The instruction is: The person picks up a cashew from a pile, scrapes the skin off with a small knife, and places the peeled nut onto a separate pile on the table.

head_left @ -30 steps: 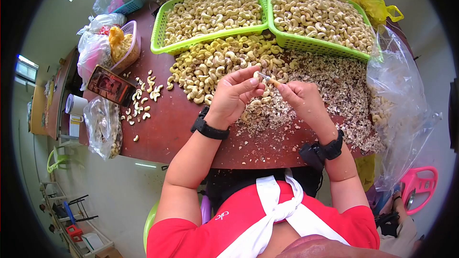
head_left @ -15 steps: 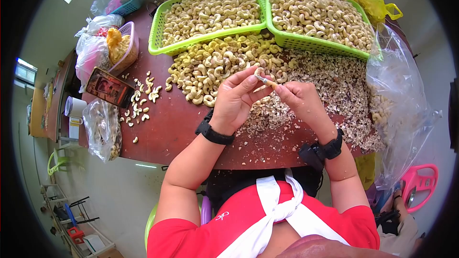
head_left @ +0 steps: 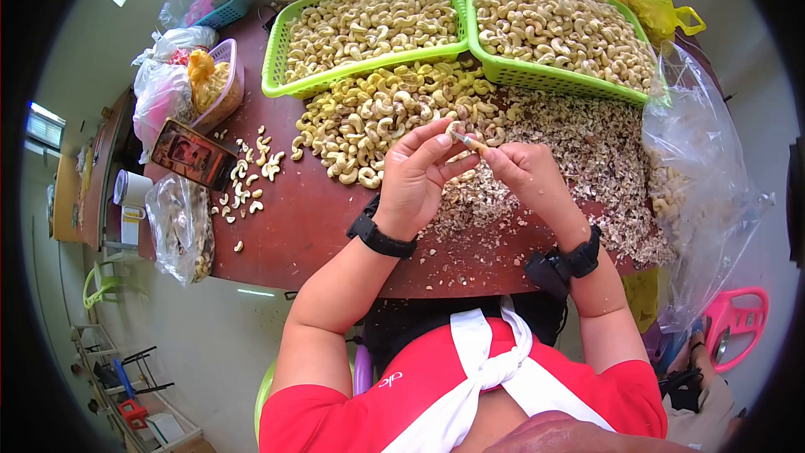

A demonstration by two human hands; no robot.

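My left hand (head_left: 419, 176) pinches a single cashew (head_left: 454, 129) between thumb and fingertips, over the front of a loose cashew pile (head_left: 360, 122). From the right, my right hand (head_left: 528, 172) grips a small knife (head_left: 474, 144) with a light wooden handle, its tip against the held cashew. Beneath and right of my hands, a heap of brown skin flakes (head_left: 587, 151) spreads over the red table (head_left: 293, 239). Behind the pile stand two green baskets full of cashews, the left basket (head_left: 335, 81) and the right basket (head_left: 553, 81).
A phone (head_left: 191, 153) leans at the left beside scattered cashews (head_left: 243, 193). Further left are a pink basket (head_left: 233, 88) with bags, a white mug (head_left: 132, 188) and a clear bag (head_left: 179, 226). A large plastic bag (head_left: 700, 151) hangs over the right edge. Part of another person (head_left: 708, 394) shows lower right.
The held cashew and the knife tip have shifted very slightly, and the left wrist has moved a little to the right. Both hands keep their hold.
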